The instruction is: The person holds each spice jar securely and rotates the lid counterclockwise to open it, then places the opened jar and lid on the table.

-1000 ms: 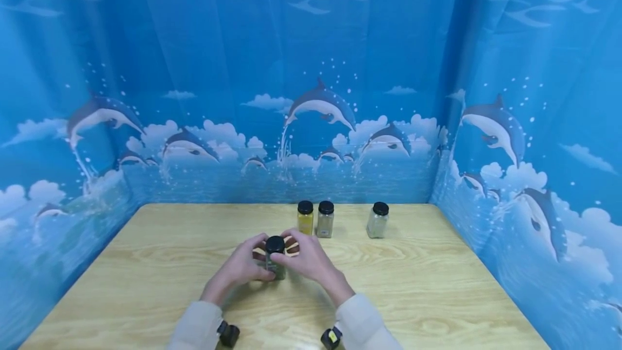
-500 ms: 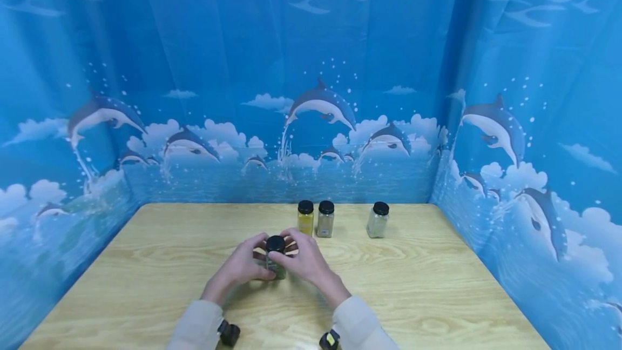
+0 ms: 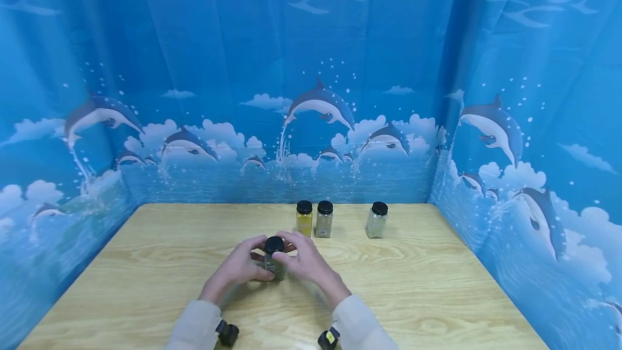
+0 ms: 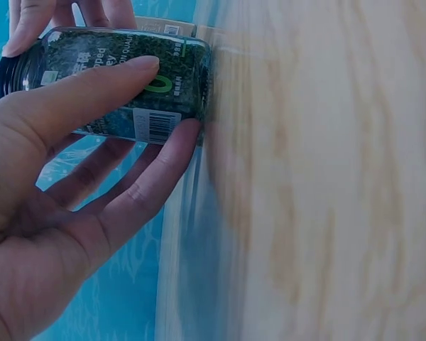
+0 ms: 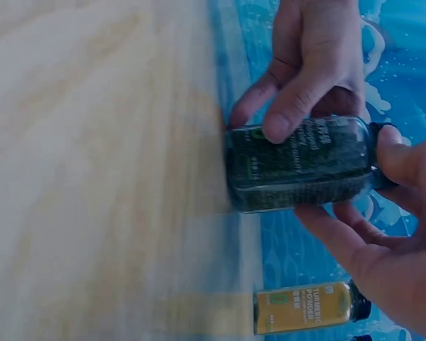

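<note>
A small glass jar of dark green chopped herb [image 4: 121,85] with a black lid [image 3: 274,245] stands upright on the table, between both hands. My left hand [image 3: 243,263] grips the jar's body low down, the thumb on its label and the fingers round the other side. On the right, my right hand [image 3: 308,261] holds the jar near its top. In the right wrist view the right thumb [image 5: 394,149] lies against the lid, while fingertips touch the jar's side. Part of the label is covered by the left thumb [image 4: 121,78].
Behind the hands stand a yellow turmeric powder jar [image 3: 304,222] and a jar of beige powder [image 3: 324,223], side by side. Farther right is a jar with pale contents [image 3: 376,223]. All have black lids. A blue dolphin-print curtain [image 3: 243,69] surrounds the wooden table [image 3: 413,285].
Jar and hands stay nearly where they were. The right thumb has shifted slightly to the right by the lid.
</note>
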A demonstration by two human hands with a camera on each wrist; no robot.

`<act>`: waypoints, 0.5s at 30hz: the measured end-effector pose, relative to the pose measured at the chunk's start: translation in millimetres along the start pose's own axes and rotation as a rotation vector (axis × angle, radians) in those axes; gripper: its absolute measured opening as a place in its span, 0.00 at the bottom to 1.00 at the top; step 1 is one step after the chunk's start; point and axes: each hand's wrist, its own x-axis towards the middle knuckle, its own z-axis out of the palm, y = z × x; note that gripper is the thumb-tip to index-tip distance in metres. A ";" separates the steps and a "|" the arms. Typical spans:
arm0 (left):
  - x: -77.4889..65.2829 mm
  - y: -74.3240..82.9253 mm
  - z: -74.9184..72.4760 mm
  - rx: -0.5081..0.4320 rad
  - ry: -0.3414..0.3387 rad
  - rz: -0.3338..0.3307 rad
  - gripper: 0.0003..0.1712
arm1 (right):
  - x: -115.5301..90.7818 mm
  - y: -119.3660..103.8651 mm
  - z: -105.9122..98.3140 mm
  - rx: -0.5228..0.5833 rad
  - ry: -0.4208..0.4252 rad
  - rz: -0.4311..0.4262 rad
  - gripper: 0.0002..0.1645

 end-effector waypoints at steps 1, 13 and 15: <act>-0.2 0.5 0.0 0.001 -0.001 -0.001 0.41 | -0.1 -1.3 -1.9 0.002 -0.023 0.015 0.28; 3.5 -1.5 -1.4 0.021 -0.010 0.012 0.32 | 1.6 -0.7 -4.3 0.110 -0.076 0.132 0.31; 3.7 -3.1 -1.3 0.019 -0.010 0.021 0.31 | 1.9 -1.1 -1.8 0.124 -0.039 0.139 0.29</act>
